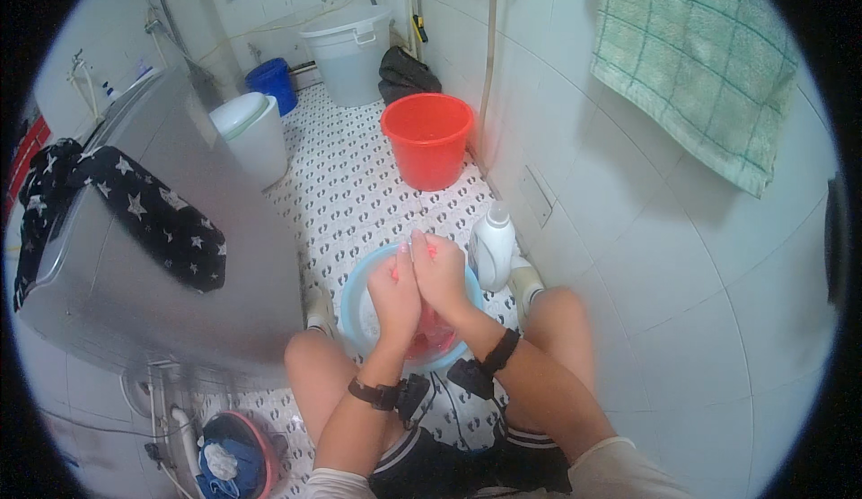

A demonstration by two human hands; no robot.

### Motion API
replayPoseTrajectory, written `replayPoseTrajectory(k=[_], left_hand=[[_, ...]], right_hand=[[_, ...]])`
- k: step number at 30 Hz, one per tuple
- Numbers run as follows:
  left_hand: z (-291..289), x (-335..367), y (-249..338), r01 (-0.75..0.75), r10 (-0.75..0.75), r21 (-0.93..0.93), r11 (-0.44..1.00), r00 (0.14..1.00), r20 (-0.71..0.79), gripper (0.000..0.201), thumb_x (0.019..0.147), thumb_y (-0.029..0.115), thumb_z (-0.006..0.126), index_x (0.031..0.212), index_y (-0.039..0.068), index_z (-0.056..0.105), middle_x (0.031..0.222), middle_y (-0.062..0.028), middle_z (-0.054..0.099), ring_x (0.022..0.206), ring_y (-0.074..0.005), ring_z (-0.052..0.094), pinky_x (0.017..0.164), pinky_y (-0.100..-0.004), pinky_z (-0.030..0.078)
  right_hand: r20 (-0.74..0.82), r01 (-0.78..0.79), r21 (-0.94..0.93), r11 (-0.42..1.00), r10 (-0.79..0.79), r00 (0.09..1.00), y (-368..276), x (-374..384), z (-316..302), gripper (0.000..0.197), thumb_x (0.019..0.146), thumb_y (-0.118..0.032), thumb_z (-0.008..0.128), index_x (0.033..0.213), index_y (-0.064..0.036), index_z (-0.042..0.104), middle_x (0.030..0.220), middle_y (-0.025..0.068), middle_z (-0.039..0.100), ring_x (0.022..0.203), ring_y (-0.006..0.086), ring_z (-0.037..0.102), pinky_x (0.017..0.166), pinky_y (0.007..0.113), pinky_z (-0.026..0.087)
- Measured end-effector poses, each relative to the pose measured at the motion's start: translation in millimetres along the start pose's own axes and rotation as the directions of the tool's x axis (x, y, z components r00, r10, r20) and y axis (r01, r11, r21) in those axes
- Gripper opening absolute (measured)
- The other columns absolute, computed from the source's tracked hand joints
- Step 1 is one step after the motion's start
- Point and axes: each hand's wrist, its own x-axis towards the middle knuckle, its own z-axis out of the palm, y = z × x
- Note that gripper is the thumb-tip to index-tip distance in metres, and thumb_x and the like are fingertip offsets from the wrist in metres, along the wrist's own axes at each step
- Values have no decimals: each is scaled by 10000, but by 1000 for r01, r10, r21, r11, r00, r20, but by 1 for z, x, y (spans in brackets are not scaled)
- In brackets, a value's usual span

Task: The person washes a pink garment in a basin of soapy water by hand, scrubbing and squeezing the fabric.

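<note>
My left hand (pixel 393 300) and my right hand (pixel 439 274) are held close together over a light blue basin (pixel 351 294) on the floor between my feet. Both are closed around a wet-looking red cloth (pixel 433 251); small bits of it show between the fingers. More red fabric (pixel 433 335) is visible below my wrists, in the basin with whitish, sudsy-looking water. My forearms hide part of the basin, and whether all the red fabric is one piece I cannot tell. A white detergent bottle (pixel 493 246) stands upright just right of the basin.
Ahead stands a red bucket (pixel 429 144), with a large pale tub (pixel 346 63) and a blue bucket (pixel 272 84) farther back. A grey appliance (pixel 193 306) draped with star-patterned cloth (pixel 148 207) is left. A green towel (pixel 691 59) hangs right.
</note>
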Motion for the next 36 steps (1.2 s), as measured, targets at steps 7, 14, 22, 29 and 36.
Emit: replayPoseTrajectory(k=[7, 14, 22, 29, 36], left_hand=[[-8, 8, -7, 114, -117, -51, 992, 992, -43, 452, 1029, 252, 521, 698, -52, 571, 566, -41, 503, 582, -87, 417, 525, -333, 360], [-9, 4, -14, 142, -141, 12, 990, 989, -49, 460, 1029, 259, 535, 691, -47, 588, 567, -40, 532, 567, -86, 428, 519, -314, 372], [-1, 2, -17, 102, -101, 68, 992, 995, -19, 456, 1034, 255, 533, 691, -38, 601, 588, -19, 559, 580, -68, 439, 514, -305, 369], [2, 2, -13, 128, -126, 54, 990, 991, -33, 450, 1034, 238, 533, 681, -36, 588, 585, -30, 559, 594, -67, 467, 525, -295, 379], [-3, -1, -9, 170, -169, 16, 985, 984, -61, 432, 1028, 228, 537, 696, -45, 577, 570, -24, 519, 581, -72, 425, 521, -303, 376]], right_hand=[[87, 17, 3, 1000, -17, 996, -1, -1, 10, 378, 980, -236, 558, 727, 38, 618, 632, 258, 573, 516, 360, 577, 521, 439, 427], [156, -107, -12, 994, 107, 982, 12, -15, 8, 353, 1000, -221, 534, 803, 37, 672, 626, 164, 635, 551, 154, 576, 557, 347, 463], [102, -155, -40, 987, 158, 982, 23, -1, 6, 364, 1008, -223, 528, 786, 36, 657, 578, 128, 608, 544, 103, 542, 527, 324, 439], [114, -72, -26, 997, 75, 991, 26, 4, 5, 361, 985, -205, 561, 716, 35, 581, 588, 194, 560, 512, 220, 535, 504, 376, 411], [86, -5, -31, 1000, 8, 996, 18, -9, 9, 354, 966, -197, 577, 697, 33, 562, 592, 246, 524, 471, 316, 516, 497, 421, 405]])
